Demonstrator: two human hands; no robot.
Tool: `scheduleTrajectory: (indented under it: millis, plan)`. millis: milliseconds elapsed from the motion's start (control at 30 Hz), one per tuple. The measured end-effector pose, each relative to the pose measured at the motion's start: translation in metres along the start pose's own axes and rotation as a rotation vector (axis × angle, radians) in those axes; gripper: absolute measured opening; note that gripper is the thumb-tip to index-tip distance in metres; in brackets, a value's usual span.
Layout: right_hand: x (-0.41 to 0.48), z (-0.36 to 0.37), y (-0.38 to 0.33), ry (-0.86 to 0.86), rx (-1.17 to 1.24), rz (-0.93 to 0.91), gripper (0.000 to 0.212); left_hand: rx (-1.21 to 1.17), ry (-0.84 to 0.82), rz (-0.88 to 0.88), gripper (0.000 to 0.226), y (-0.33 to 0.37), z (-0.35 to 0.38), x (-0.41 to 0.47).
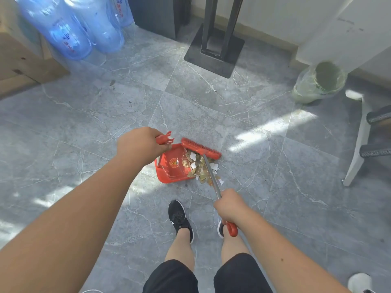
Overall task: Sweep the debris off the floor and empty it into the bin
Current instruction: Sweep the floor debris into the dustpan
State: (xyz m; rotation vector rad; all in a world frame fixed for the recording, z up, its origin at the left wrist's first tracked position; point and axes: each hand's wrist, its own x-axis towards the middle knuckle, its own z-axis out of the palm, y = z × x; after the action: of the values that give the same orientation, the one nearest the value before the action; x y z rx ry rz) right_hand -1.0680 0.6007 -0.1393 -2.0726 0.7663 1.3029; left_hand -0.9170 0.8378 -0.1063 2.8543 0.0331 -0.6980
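Observation:
A red dustpan [169,168] rests on the grey floor in front of my feet. My left hand [140,145] is closed around the top of its red handle. A red broom head [201,148] lies against the pan's open right side, with its metal shaft running down to my right hand [229,206], which grips it above the red end cap. Debris [201,168], white and tan scraps, is piled at the pan's mouth, partly inside the pan and partly on the floor. The bin [321,83], lined with a pale green bag, stands at the far right by the wall.
Blue water jugs [69,28] and a wooden box [21,60] stand at the far left. A black stand with a flat base [213,53] is ahead. A white chair leg [357,142] and dark rungs lie to the right, near the bin.

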Motion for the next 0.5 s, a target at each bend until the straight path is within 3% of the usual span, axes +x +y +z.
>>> scheduleTrajectory:
  millis: [133, 300, 500]
  plan:
    - [-0.015, -0.001, -0.004, -0.081, 0.113, 0.079, 0.019, 0.061, -0.025, -0.009, 0.034, 0.005, -0.001, -0.002]
    - [-0.020, -0.035, -0.034, -0.012, 0.353, 0.075, 0.007, 0.142, 0.015, 0.107, 0.030, 0.020, 0.007, -0.015]
    - [-0.029, -0.063, -0.036, -0.050, 0.491, 0.067, 0.008, 0.156, 0.049, 0.145, 0.034, 0.023, 0.026, -0.039]
